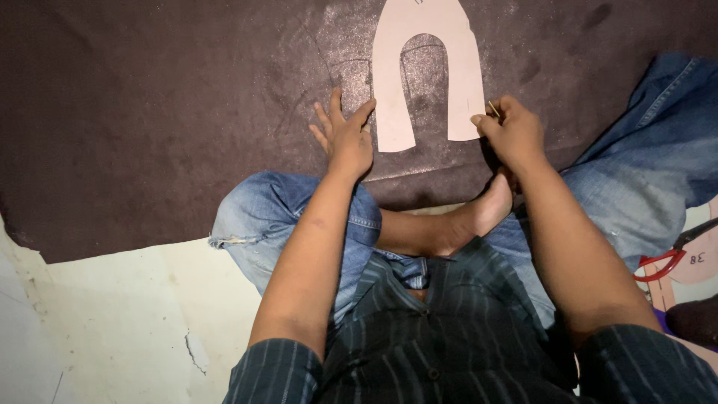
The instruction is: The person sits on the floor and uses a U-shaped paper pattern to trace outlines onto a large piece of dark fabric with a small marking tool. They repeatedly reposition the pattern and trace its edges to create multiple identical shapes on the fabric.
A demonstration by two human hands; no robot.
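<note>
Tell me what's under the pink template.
The pink template lies flat on a dark sheet, which shows through its arch. Left hand presses beside it; right hand holds a thin tool at its edge. Anything beneath is hidden.

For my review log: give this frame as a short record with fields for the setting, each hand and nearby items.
Setting: person seated cross-legged on the floor, dark material sheet spread in front
Left hand: flat on the sheet beside the pale arch-shaped template
Right hand: pinching a thin marking tool at the template's right leg
Nearby: red-handled scissors at right
</note>
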